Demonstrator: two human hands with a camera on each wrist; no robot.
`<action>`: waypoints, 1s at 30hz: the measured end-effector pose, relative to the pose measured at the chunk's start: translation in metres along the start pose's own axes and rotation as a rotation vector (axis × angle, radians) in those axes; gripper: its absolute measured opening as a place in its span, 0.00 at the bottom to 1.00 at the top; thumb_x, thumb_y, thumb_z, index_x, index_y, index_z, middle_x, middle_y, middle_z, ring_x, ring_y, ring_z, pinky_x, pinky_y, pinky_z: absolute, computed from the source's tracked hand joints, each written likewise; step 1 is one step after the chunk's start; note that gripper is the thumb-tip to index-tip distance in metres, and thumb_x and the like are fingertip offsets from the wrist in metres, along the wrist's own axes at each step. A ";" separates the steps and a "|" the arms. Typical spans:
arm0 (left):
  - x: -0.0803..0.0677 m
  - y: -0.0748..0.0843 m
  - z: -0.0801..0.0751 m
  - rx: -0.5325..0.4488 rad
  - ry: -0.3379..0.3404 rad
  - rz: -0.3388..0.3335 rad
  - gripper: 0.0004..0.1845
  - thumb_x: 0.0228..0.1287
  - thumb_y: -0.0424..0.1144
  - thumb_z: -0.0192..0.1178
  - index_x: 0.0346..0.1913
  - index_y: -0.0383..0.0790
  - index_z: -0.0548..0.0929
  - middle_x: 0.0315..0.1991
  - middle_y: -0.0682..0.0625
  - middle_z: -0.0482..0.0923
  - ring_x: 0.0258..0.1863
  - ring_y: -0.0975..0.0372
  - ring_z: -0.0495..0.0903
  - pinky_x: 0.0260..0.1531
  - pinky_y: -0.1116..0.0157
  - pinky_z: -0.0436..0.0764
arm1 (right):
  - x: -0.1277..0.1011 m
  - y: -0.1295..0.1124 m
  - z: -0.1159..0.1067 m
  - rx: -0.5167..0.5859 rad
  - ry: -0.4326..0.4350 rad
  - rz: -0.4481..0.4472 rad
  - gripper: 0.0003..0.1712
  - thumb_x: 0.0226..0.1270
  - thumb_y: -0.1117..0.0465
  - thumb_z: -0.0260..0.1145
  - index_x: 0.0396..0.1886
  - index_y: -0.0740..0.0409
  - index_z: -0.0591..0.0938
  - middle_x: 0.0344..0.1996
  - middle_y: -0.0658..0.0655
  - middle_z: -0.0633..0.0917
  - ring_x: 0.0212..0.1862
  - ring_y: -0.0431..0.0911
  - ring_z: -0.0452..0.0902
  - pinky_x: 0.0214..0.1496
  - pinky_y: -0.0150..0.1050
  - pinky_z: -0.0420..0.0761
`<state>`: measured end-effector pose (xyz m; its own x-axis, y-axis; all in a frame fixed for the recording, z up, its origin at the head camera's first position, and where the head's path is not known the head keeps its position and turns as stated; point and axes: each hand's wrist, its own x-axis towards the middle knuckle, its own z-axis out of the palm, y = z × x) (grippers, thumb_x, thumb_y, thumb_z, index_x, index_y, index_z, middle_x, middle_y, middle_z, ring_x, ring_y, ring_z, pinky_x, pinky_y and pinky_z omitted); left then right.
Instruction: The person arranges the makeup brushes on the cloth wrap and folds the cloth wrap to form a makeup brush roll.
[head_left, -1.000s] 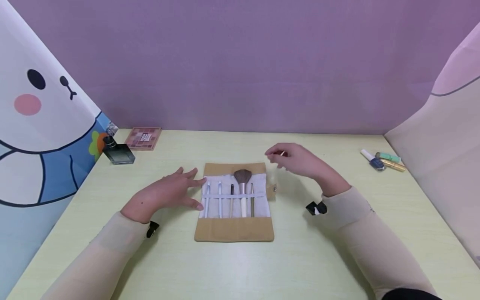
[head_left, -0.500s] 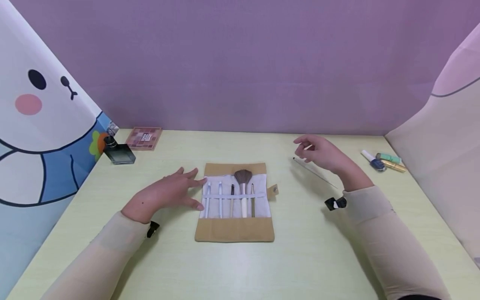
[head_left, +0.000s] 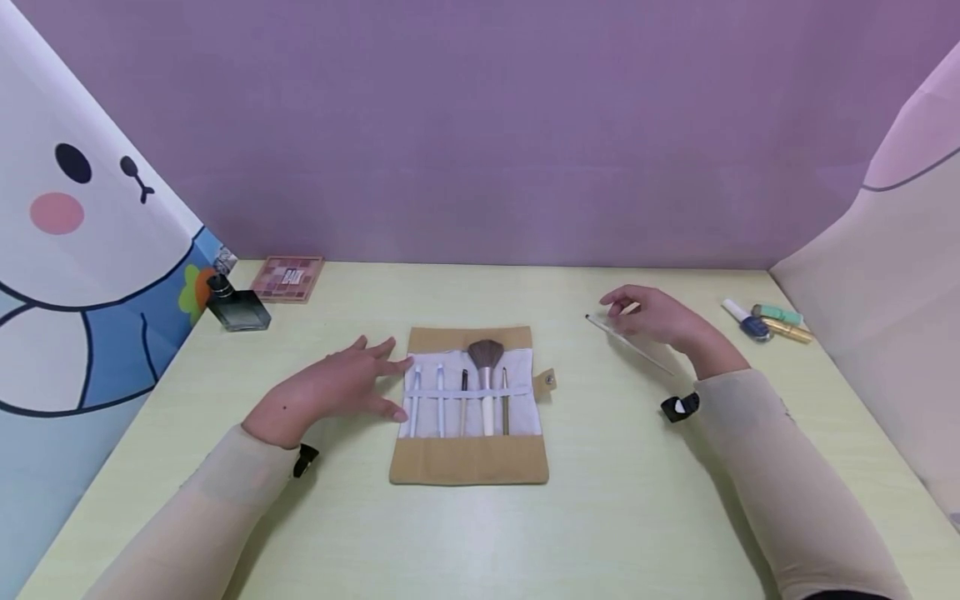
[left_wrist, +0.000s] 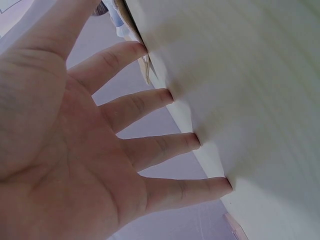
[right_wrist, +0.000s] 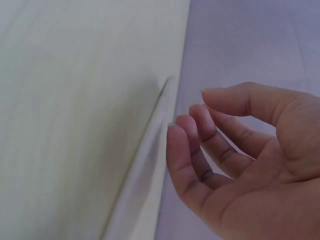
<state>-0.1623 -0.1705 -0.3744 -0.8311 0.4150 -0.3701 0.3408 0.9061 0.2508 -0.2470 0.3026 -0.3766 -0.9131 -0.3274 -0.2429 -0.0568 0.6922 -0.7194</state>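
A tan fabric brush roll lies unfolded on the table, its pale lining holding several makeup brushes under a band. Among them is a large fluffy powder brush. My left hand has its fingers spread, with thumb and index finger at the roll's left edge; in the left wrist view the other fingertips touch the table. To the right of the roll, a thin white brush with a dark tip lies on the table. Just above and beside it is my right hand, fingers loosely bent with nothing between them.
At the back left stand a dark glass bottle and a pink palette. A blue bottle with a white cap, a green tube and a gold tube lie at the right. A purple backdrop closes the rear.
My right hand has moved right, away from the roll, then lowered slightly beside the thin white brush, which has come into view. My left hand stays in place.
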 end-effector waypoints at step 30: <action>0.000 -0.001 0.001 0.007 0.012 0.014 0.51 0.56 0.66 0.76 0.80 0.50 0.71 0.85 0.32 0.56 0.82 0.24 0.52 0.71 0.28 0.71 | 0.001 0.004 0.008 -0.223 -0.060 -0.043 0.26 0.70 0.69 0.66 0.68 0.63 0.79 0.57 0.68 0.86 0.60 0.60 0.82 0.62 0.54 0.83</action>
<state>-0.1617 -0.1716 -0.3758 -0.8316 0.4264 -0.3559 0.3552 0.9009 0.2494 -0.2448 0.3001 -0.3849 -0.8828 -0.3925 -0.2580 -0.1890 0.7998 -0.5698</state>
